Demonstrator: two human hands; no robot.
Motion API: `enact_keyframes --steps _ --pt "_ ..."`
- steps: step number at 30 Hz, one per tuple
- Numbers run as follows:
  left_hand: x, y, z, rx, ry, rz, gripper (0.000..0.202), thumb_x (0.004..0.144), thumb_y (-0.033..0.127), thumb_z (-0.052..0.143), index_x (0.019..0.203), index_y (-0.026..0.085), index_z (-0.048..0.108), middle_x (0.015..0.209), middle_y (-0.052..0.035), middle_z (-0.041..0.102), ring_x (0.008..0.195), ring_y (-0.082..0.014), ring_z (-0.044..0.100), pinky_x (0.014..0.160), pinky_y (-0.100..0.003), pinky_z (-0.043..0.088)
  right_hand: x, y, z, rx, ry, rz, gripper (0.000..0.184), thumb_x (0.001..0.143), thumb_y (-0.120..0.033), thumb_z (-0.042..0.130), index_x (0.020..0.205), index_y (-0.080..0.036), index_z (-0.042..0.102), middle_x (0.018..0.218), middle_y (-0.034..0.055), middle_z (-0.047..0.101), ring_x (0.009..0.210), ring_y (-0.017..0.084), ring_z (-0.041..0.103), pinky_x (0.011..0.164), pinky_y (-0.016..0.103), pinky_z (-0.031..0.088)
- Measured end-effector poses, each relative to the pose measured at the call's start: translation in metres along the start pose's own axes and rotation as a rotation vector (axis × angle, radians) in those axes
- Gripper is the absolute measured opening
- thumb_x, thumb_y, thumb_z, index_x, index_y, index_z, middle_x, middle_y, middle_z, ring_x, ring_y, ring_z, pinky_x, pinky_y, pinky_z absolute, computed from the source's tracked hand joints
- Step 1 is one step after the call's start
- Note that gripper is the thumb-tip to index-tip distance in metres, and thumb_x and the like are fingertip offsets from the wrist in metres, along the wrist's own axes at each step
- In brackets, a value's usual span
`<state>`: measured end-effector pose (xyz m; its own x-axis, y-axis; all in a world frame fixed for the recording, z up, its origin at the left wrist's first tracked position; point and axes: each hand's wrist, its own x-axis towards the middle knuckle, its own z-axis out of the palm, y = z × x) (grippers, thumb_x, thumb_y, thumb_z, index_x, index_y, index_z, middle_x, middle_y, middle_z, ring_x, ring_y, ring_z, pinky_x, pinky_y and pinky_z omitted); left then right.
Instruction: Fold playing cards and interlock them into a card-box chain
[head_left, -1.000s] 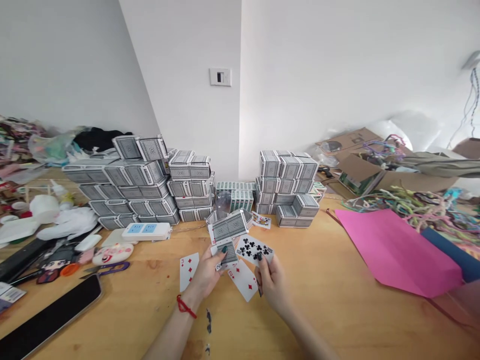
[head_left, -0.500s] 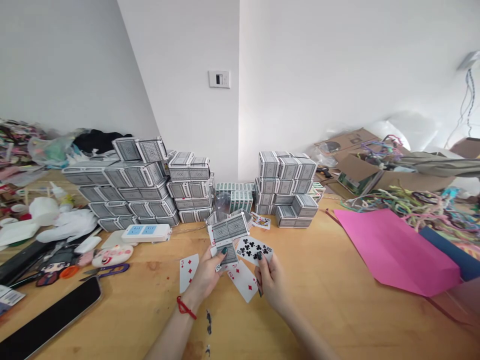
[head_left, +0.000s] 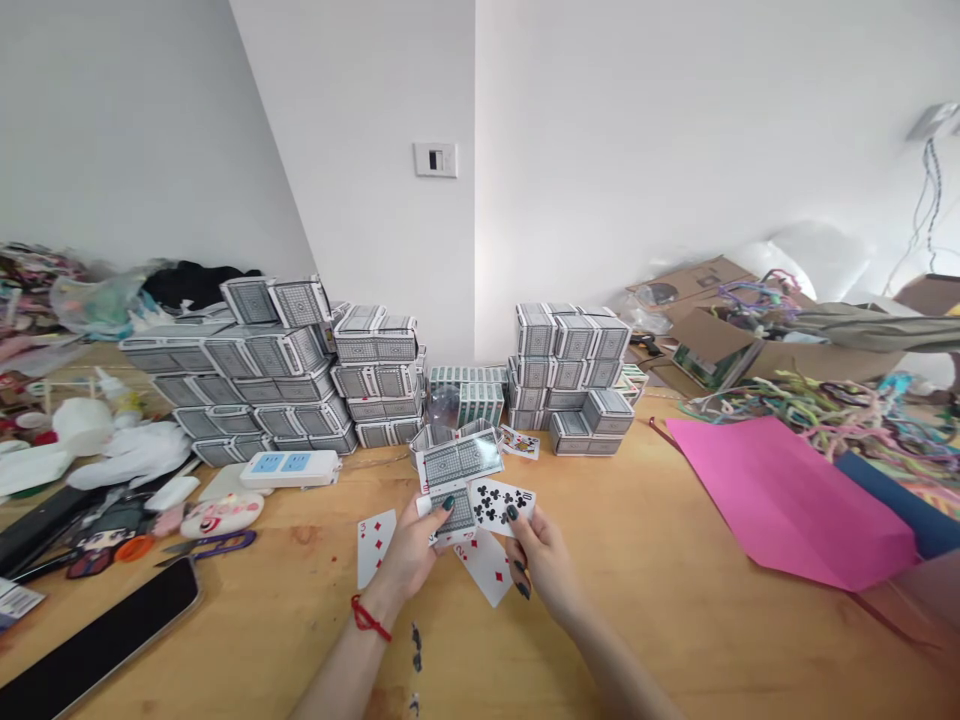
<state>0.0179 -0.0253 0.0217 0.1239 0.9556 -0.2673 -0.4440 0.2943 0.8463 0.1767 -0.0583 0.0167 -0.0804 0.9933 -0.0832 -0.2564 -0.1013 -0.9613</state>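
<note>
My left hand, with a red cord at the wrist, is closed on grey-backed playing cards, the thumb lying across their backs. Between the thumb and fingers of my right hand is a ten of clubs, face up, its left edge against the cards in my left hand. Just beyond sits a folded grey card piece; whether it touches the held cards I cannot tell. A two of diamonds lies partly covered below my hands, and a three of diamonds lies left of my left wrist.
Stacked blocks of folded cards stand at the back left and back right. A white power strip, scissors and a black phone lie left. Pink paper and a cardboard box are at right.
My right hand has moved slightly left and up, bringing the ten of clubs closer to the cards in my left hand. The view has shifted a little.
</note>
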Motion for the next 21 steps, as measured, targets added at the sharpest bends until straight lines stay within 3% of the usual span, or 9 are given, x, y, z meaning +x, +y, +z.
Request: enact_keyframes --steps 5,12,21 --pt "-0.001 0.002 0.000 0.025 0.004 -0.001 0.044 0.064 0.019 0.067 0.106 0.019 0.053 0.093 -0.0044 0.068 0.068 -0.0162 0.064 0.047 -0.020 0.044 0.001 0.002 -0.002 -0.005 -0.057 0.033 0.040 0.073 -0.059 0.046 0.071 -0.021 0.032 0.038 -0.0147 0.033 0.022 0.002 0.026 0.025 0.014 0.021" --pt "-0.001 0.003 0.000 0.014 -0.043 0.023 0.049 0.063 0.020 0.069 0.109 0.021 0.052 0.098 -0.0049 0.067 0.078 -0.0195 0.064 0.065 -0.030 0.050 0.003 0.001 -0.005 -0.070 -0.085 0.065 0.043 0.071 -0.062 0.045 0.070 -0.022 0.031 0.040 -0.0143 0.031 0.024 0.002 0.023 0.024 0.015 0.019" --pt "0.003 0.001 -0.002 0.051 -0.083 0.074 0.047 0.062 0.024 0.070 0.106 0.019 0.056 0.099 -0.0072 0.067 0.089 -0.0233 0.062 0.080 -0.037 0.046 0.006 0.002 -0.015 -0.129 -0.103 0.092 0.042 0.069 -0.061 0.047 0.071 -0.022 0.032 0.043 -0.0138 0.026 0.032 0.002 0.020 0.029 0.015 0.021"
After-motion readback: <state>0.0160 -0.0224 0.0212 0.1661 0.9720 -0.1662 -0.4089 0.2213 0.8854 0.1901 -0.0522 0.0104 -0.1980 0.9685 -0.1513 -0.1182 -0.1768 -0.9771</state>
